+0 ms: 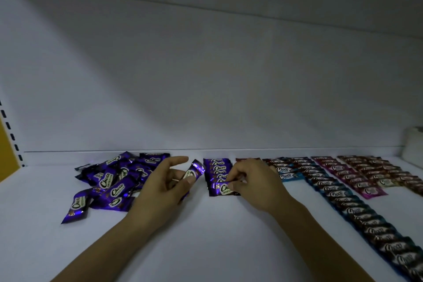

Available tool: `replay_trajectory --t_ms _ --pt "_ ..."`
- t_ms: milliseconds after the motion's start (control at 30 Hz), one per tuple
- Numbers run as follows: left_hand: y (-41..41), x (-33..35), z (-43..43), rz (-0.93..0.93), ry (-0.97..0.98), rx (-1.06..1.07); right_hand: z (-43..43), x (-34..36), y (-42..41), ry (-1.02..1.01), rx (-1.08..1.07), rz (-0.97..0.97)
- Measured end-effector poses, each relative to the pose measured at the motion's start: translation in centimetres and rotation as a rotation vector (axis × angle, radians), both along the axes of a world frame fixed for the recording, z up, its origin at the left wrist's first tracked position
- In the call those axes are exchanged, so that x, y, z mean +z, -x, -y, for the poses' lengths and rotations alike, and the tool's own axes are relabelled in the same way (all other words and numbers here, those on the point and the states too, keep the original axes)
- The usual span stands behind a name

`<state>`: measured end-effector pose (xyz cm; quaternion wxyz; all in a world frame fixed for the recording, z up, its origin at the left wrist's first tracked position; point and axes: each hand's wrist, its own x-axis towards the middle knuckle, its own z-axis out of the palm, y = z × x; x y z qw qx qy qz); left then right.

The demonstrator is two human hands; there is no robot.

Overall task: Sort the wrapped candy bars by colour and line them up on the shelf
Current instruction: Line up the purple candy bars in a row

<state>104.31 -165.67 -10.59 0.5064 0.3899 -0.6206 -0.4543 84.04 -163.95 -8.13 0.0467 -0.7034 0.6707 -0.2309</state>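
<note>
- Shelf white and dimly lit; pale back panel behind, slotted upright and yellow panel at far left.
- Loose heap of purple bars lies left of centre.
- Left hand grips one purple bar, tilted, between heap and purple row.
- Right hand pinches the front bar of that row.
- Blue rows, pink row and dark red row fill the right; white object in the far right corner, too dim to identify.

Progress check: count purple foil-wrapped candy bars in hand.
2: one purple bar gripped by the left hand beside the pile; another pinched by the right hand at the row's front. Others possibly hidden.
</note>
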Motion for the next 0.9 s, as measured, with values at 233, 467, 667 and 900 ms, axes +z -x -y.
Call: replay_trajectory --t_ms 233,467,667,900 --pt "-0.4 -0.2 0.0 -0.043 -0.004 -0.013 -0.9 1.5 -1.9 -0.051 0.168 0.817" --pt "-0.3 0.5 -0.9 0.066 0.256 0.114 -1.5 1.7 -3.2 -0.225 0.249 1.009" --pt "-0.5 0.4 -1.2 0.199 0.448 0.182 -1.6 1.8 -2.9 -0.25 0.308 0.99" --pt "-0.3 -0.4 -1.2 0.316 0.352 0.126 -1.3 1.9 -2.4 -0.181 0.182 0.978"
